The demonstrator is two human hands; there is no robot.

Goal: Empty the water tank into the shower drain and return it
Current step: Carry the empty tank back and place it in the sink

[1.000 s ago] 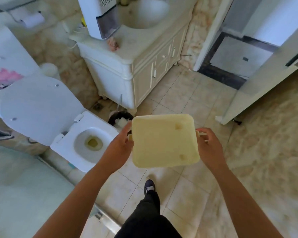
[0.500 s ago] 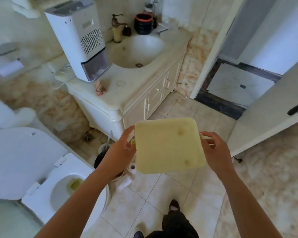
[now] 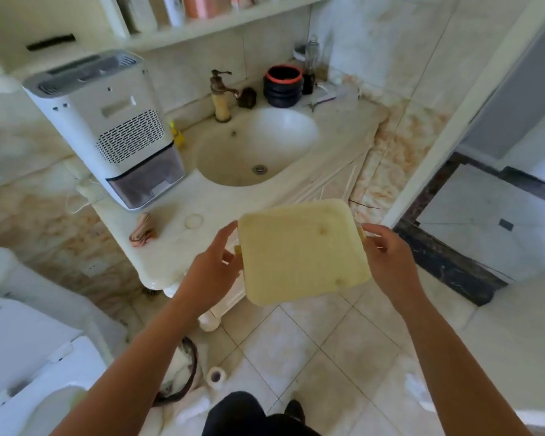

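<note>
Water tank (image 3: 301, 251), pale yellow, held in front of the vanity counter (image 3: 183, 209), flat face toward camera, so the opening is hidden. Left hand (image 3: 213, 272) grips its left edge, right hand (image 3: 390, 259) its right edge. No readable writing. Dehumidifier (image 3: 107, 127) stands on the counter, left of the sink (image 3: 258, 146).

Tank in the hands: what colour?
Pale yellow tank, plain with faint spots; head view.
</note>
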